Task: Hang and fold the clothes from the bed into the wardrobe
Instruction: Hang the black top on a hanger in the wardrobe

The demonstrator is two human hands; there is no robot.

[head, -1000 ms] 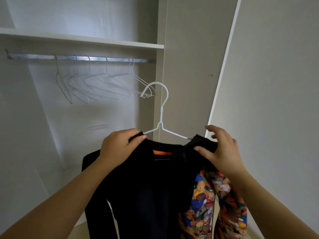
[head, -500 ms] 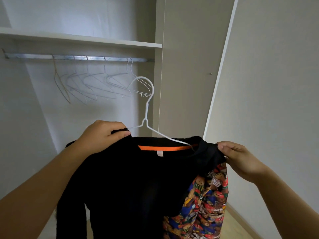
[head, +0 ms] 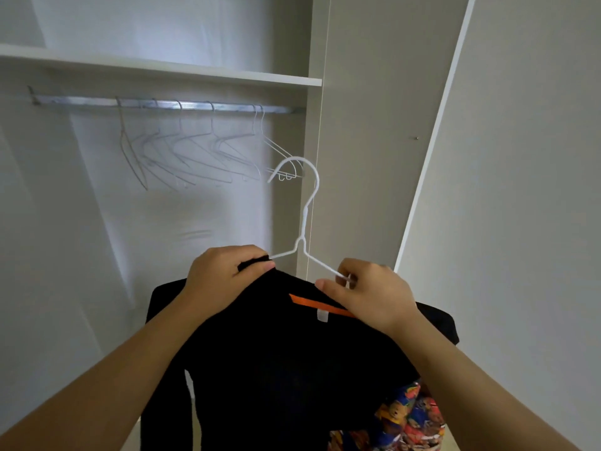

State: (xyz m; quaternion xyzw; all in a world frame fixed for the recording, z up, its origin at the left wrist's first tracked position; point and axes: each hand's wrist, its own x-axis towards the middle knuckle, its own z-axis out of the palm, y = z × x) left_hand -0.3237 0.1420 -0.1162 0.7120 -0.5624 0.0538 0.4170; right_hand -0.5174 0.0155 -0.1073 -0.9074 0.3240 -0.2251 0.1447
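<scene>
Black top (head: 276, 353), orange neck tape (head: 302, 301); left fingers (head: 240, 253) grip it, right fingers (head: 344, 278) pinch white hanger (head: 305, 216).

Metal rail (head: 195, 105) fixed beneath wardrobe shelf (head: 162, 68); several wire hangers (head: 201, 151) hung along it, from mid-rail rightward.

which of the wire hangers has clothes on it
The white wire hanger held by the left hand and right hand, carrying the black long-sleeved top; the grey wire hangers on the silver rail are bare.
</scene>
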